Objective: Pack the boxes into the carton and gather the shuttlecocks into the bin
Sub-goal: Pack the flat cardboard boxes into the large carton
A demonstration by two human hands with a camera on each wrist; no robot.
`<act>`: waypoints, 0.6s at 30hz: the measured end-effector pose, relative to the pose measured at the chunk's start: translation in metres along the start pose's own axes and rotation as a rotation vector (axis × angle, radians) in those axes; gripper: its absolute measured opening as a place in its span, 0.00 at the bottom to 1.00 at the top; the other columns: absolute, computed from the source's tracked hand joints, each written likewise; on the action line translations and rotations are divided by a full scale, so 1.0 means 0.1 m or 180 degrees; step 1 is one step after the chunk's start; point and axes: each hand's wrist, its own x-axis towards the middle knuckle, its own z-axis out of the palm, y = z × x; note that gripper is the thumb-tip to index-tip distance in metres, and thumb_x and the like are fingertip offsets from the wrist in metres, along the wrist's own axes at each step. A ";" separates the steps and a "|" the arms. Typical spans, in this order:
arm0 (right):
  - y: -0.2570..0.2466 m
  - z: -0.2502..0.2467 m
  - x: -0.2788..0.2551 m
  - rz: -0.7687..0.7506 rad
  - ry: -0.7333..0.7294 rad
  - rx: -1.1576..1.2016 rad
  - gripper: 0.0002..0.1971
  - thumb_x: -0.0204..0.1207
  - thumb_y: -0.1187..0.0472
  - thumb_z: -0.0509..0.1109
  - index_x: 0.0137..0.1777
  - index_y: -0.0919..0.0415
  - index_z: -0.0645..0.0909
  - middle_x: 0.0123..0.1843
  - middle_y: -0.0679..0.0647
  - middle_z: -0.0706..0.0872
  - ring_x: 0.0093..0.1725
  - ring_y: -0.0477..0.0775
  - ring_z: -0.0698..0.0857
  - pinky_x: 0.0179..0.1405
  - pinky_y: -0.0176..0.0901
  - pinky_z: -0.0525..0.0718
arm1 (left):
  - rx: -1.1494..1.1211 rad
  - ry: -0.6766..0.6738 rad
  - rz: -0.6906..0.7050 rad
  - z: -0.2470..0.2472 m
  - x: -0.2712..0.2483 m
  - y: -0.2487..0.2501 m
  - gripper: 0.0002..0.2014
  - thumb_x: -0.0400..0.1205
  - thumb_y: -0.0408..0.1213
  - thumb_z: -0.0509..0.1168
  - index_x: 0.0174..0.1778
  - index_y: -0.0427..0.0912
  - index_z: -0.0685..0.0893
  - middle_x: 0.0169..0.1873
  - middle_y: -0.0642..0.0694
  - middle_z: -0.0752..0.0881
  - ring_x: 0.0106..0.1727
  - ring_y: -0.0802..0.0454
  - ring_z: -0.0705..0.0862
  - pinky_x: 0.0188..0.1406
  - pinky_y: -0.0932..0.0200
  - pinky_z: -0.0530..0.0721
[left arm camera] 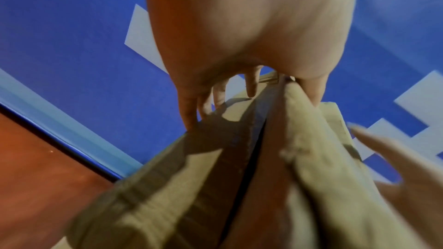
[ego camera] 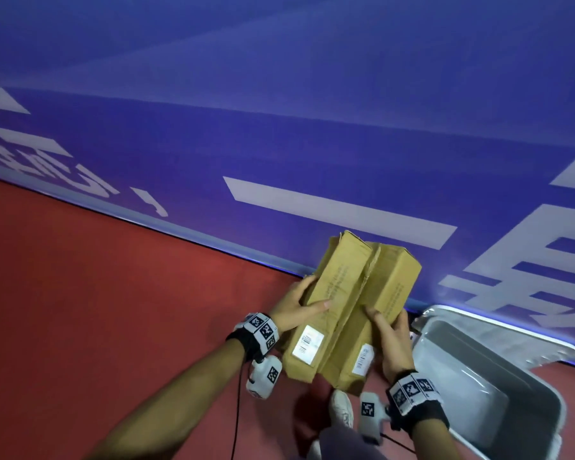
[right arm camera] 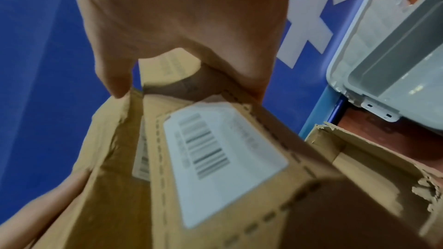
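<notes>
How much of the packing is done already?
Nothing looks packed yet. Both long boxes, the left box and the right box, are held up by the left hand and right hand. The grey bin shows no shuttlecocks. Packing and gathering remain.

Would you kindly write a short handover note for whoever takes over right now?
Left hand grips the left box; right hand grips the right box, the two pressed side by side in the air.
Open carton sits just below them, beside the grey bin.
Done: both boxes lifted.
Left: lower them into the carton; no shuttlecocks in view yet.
</notes>
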 end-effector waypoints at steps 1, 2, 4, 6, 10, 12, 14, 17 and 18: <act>0.03 0.05 0.15 0.0018 -0.0031 -0.0117 0.38 0.64 0.45 0.89 0.72 0.49 0.77 0.63 0.49 0.92 0.63 0.54 0.91 0.63 0.58 0.88 | 0.0080 -0.0031 -0.0053 -0.01 0.11 -0.02 0.41 0.70 0.75 0.73 0.80 0.73 0.69 0.81 0.59 0.74 0.82 0.61 0.72 0.84 0.44 0.71; 0.07 0.09 0.30 0.0028 0.0000 -0.0286 0.43 0.60 0.43 0.91 0.73 0.50 0.76 0.63 0.48 0.91 0.61 0.52 0.91 0.62 0.56 0.88 | 0.0128 -0.0068 -0.0090 -0.02 0.22 -0.02 0.39 0.72 0.74 0.72 0.79 0.72 0.70 0.80 0.59 0.75 0.81 0.60 0.72 0.84 0.45 0.71; 0.12 0.16 0.52 0.0040 0.0211 -0.0661 0.46 0.58 0.44 0.92 0.73 0.54 0.73 0.62 0.48 0.90 0.59 0.51 0.90 0.63 0.54 0.87 | 0.0066 -0.0128 -0.0170 -0.01 0.42 -0.06 0.34 0.75 0.68 0.72 0.78 0.70 0.73 0.78 0.60 0.78 0.80 0.60 0.75 0.83 0.45 0.73; 0.20 0.19 0.71 0.0126 0.0415 -0.0931 0.44 0.61 0.51 0.91 0.73 0.57 0.70 0.61 0.52 0.88 0.59 0.56 0.88 0.65 0.56 0.85 | 0.0039 -0.0120 -0.0283 0.03 0.56 -0.19 0.34 0.75 0.67 0.73 0.78 0.68 0.74 0.75 0.60 0.81 0.77 0.58 0.79 0.80 0.43 0.76; 0.37 0.18 1.03 0.0353 0.0560 -0.1376 0.43 0.61 0.52 0.89 0.71 0.57 0.68 0.61 0.55 0.87 0.60 0.62 0.87 0.66 0.59 0.85 | -0.0100 -0.0220 -0.0706 0.05 0.82 -0.46 0.34 0.74 0.69 0.74 0.76 0.66 0.76 0.71 0.58 0.85 0.72 0.57 0.83 0.77 0.45 0.79; 0.48 0.18 1.21 0.0429 0.0584 -0.1583 0.41 0.63 0.51 0.88 0.68 0.57 0.66 0.59 0.55 0.86 0.59 0.63 0.87 0.64 0.57 0.85 | -0.0117 -0.0326 -0.0834 0.03 0.97 -0.51 0.28 0.82 0.60 0.72 0.78 0.60 0.76 0.71 0.57 0.85 0.70 0.57 0.84 0.74 0.55 0.79; 0.62 0.16 1.37 0.0523 0.0566 -0.1784 0.40 0.64 0.50 0.87 0.67 0.55 0.63 0.59 0.56 0.84 0.58 0.64 0.87 0.63 0.57 0.85 | -0.0026 -0.0411 -0.0948 0.01 1.19 -0.68 0.26 0.86 0.54 0.69 0.80 0.55 0.75 0.71 0.55 0.85 0.69 0.56 0.84 0.65 0.63 0.77; 0.99 0.08 1.66 0.0774 0.0505 -0.1870 0.45 0.62 0.48 0.87 0.71 0.51 0.60 0.62 0.57 0.84 0.59 0.65 0.87 0.64 0.61 0.87 | 0.0394 -0.0553 -0.1129 0.05 1.59 -1.18 0.35 0.82 0.66 0.65 0.82 0.54 0.72 0.73 0.55 0.82 0.69 0.53 0.82 0.69 0.61 0.75; 1.14 0.05 1.76 0.0864 0.0498 -0.1846 0.46 0.62 0.48 0.87 0.72 0.49 0.60 0.63 0.57 0.84 0.59 0.64 0.87 0.65 0.62 0.87 | 0.0547 -0.0629 -0.1223 0.09 1.76 -1.44 0.42 0.76 0.74 0.62 0.84 0.55 0.70 0.77 0.54 0.80 0.74 0.50 0.80 0.75 0.56 0.75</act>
